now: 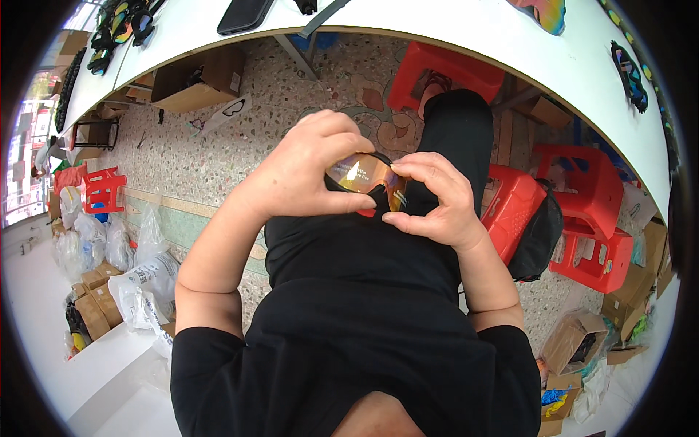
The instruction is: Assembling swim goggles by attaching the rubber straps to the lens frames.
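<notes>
Above my lap I hold a pair of wraparound sports sunglasses (356, 173) in both hands. Their lens is mirrored amber with some print across it, and dark edging runs along the top and round the nose notch. My left hand (317, 164) grips one end, thumb along the lower edge and fingers over the upper. At the opposite end, my right hand (441, 198) pinches the lens between thumb and fingers. The fingers partly cover both ends, so I cannot tell whether temple arms are attached.
A white table (408, 16) curves across the far side, bearing a black phone (245, 14), a mirrored lens (545, 13) and several sunglasses (630, 76). Red stools (582, 191) and a black bag (537, 237) stand at right. Plastic bags (145, 288) and cardboard boxes (200, 79) lie around.
</notes>
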`<state>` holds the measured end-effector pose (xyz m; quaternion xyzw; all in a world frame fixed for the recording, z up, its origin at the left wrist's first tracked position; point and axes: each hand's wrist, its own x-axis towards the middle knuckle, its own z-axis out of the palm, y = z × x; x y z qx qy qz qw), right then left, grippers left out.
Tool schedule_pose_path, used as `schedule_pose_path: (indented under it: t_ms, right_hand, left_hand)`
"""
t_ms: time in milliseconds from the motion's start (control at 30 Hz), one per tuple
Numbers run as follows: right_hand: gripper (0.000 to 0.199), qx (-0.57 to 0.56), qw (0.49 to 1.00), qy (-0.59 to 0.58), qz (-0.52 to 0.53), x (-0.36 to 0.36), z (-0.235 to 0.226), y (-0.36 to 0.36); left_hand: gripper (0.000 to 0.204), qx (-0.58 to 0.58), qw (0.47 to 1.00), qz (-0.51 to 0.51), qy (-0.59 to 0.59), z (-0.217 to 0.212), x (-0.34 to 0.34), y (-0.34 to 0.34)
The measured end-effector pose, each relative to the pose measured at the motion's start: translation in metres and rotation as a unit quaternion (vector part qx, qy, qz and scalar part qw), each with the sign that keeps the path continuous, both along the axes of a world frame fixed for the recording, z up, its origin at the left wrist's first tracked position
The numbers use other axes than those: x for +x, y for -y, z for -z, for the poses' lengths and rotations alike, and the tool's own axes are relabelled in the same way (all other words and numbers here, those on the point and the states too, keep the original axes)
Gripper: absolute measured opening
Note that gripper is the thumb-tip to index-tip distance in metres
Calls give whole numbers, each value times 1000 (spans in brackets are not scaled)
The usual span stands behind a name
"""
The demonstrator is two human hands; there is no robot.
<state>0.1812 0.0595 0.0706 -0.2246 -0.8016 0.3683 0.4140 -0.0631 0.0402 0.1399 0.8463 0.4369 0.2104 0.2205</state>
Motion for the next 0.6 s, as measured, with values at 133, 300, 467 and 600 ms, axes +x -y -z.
schedule_pose_path:
  t_ms: [133,300,467,600]
  right_hand:
    - [55,-29,998,-10,-48,2,-5,-7]
    - [67,-369,900,-177,-150,9,24,-20]
    - [66,-492,825,-204,-189,2,25,-15]
    - [63,-523,809,-201,-174,3,28,-14]
  left_hand:
    - [52,38,997,56,-25,4,12,-2]
    - [53,37,999,12,22,18,18,4]
    - [49,46,998,-8,35,28,20,8]
    - [43,48,998,-25,35,29,20,10]
